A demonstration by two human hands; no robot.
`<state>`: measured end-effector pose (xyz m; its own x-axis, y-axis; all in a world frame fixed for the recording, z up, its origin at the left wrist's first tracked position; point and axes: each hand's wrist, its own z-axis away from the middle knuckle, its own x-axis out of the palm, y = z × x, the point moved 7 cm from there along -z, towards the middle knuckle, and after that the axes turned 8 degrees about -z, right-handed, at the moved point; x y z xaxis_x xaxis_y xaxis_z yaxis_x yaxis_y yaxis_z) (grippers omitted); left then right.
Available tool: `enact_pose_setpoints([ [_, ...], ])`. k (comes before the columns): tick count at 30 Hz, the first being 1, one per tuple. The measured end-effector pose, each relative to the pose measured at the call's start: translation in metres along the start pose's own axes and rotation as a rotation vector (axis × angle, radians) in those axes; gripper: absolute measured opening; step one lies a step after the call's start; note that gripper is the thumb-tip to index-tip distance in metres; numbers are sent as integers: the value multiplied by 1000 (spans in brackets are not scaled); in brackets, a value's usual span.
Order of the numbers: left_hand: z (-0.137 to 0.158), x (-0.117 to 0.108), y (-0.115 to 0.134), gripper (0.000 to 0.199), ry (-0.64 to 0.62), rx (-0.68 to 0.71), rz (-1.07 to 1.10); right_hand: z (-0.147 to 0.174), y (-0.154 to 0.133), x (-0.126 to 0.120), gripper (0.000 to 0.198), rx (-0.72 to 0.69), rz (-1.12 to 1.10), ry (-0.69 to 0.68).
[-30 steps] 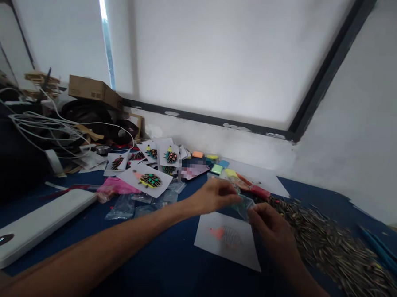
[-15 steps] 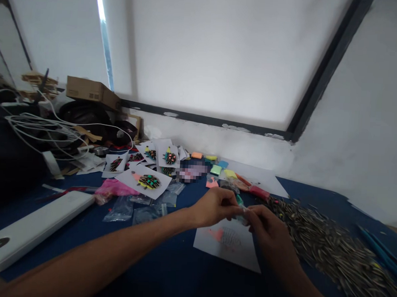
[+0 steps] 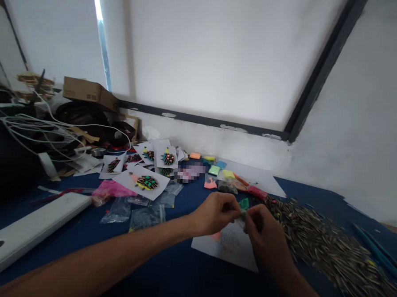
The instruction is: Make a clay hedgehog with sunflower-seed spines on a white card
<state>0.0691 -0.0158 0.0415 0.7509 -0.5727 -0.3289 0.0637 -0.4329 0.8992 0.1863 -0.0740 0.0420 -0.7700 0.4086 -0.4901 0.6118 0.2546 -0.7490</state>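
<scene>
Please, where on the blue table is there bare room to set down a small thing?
The table is bare between the plastic bags and left hand, on the near side of the drawing sheet, and behind the seed heap, right of the white paper. Crowded: back left, with decorated cards; right, under the seed heap.

We see a dim scene, its softest light spread over the large pale panel (image 3: 206,56), with glare in the narrow bright strip (image 3: 97,3) to its left. The near counter (image 3: 165,279) sinks into shadow. We find the left hand (image 3: 217,213) and right hand (image 3: 267,229) slightly blurred, the edges stretched, one patch (image 3: 190,172) pixelated.
</scene>
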Motion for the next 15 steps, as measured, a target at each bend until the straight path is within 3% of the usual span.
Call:
enact_pose_setpoints([
  [4, 3, 8, -2, 28, -50, -170, 242, -2, 2, -4, 7, 15, 30, 23],
  [8, 6, 16, 5, 30, -152, -202, 494, -2, -4, -7, 9, 17, -1, 14],
  [15, 4, 11, 7, 28, -221, -158, 435, -1, -24, -13, 11, -114, 126, 70],
])
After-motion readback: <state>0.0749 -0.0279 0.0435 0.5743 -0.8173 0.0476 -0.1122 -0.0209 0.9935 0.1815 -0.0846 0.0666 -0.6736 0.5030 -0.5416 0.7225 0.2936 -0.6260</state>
